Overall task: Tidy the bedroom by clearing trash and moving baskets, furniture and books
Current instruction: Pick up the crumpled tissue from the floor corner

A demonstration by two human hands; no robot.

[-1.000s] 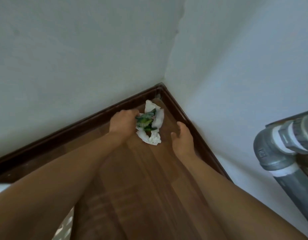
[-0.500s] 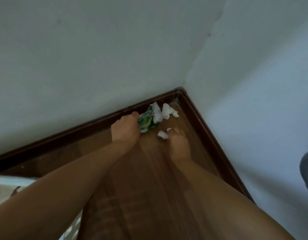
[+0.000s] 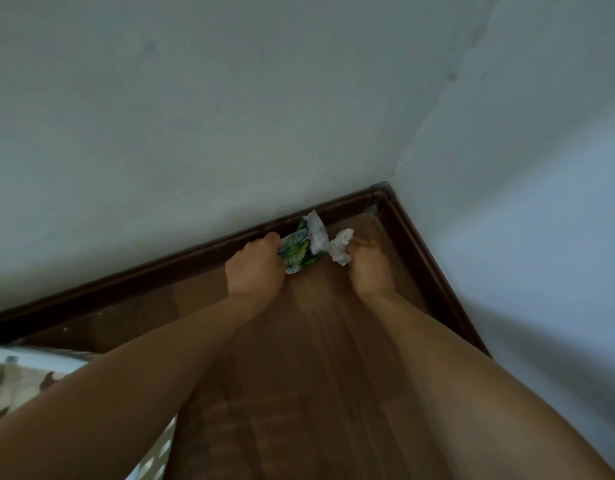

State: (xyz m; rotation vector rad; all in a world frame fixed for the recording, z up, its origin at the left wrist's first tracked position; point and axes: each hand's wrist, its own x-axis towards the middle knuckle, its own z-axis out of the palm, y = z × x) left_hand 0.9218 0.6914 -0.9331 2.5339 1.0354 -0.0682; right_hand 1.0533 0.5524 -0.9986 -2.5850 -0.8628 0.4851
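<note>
Right hand has now gathered the tissue.

The white paper is partly hidden in the blurred right hand, and one end of the green wrapper in the left hand; its print cannot be read.

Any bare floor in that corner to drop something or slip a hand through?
Bare floor between the two forearms, and a strip between the skirting board and the left arm. Crowded by the corner: left hand grips the green wrapper, right hand the white tissue, side by side.
</note>
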